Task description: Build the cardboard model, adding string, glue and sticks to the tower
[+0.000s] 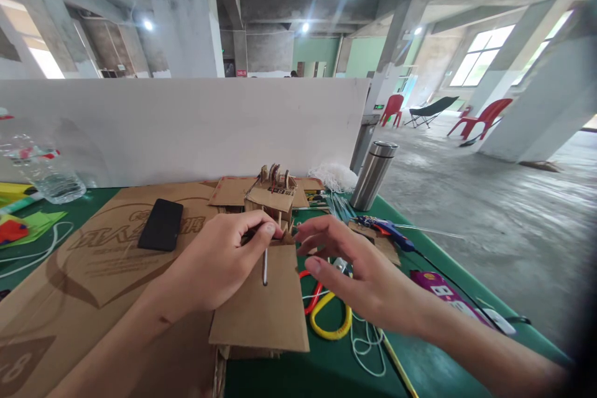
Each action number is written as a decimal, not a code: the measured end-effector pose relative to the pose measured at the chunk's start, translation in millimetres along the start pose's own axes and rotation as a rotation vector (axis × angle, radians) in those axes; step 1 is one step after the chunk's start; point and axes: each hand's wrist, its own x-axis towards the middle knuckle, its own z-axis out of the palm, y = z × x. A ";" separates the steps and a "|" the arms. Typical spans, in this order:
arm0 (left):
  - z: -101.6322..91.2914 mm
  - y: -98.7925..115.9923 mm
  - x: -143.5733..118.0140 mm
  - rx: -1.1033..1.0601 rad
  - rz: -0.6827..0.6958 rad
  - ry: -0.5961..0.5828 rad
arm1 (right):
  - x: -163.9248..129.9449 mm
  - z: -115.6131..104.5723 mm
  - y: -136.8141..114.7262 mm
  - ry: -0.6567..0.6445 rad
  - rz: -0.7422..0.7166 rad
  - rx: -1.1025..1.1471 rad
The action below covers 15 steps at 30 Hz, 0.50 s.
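Note:
My left hand (217,261) pinches a thin grey stick (265,267) between thumb and forefinger, upright over a brown cardboard piece (261,311). Just behind it stands a small cardboard model (273,196) with little wheels on top. My right hand (347,267) hovers to the right of the stick, fingers spread, holding nothing, its fingertips close to the cardboard piece's upper corner. Under that hand lie scissors with red and yellow handles (326,314) and a loop of white string (368,345).
A black phone (161,224) lies on a large printed cardboard sheet (93,273). A steel flask (373,174), a blue glue gun (385,230), a plastic bottle (44,174) and a purple box (441,289) stand on the green table (336,373). A white partition (186,127) runs behind.

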 end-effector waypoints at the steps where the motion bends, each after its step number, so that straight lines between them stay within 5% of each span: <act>1: 0.0 0.1 -0.2 0.003 -0.001 -0.002 | -2.6 1.5 -0.1 -0.013 -0.005 0.017; 5: -0.4 -1.0 -1.2 -0.014 -0.001 -0.003 | -9.9 2.1 -0.6 -0.038 -0.024 0.002; 8: -0.5 -1.5 -1.2 -0.027 -0.008 0.018 | -7.0 -6.3 6.9 0.064 0.019 -0.042; 12: -0.8 0.4 -0.3 -0.031 -0.042 0.029 | 8.2 -24.6 41.8 0.262 0.101 -0.137; 15: -1.4 1.7 -0.5 -0.017 -0.053 0.034 | 18.7 -32.7 76.8 0.251 0.220 -0.351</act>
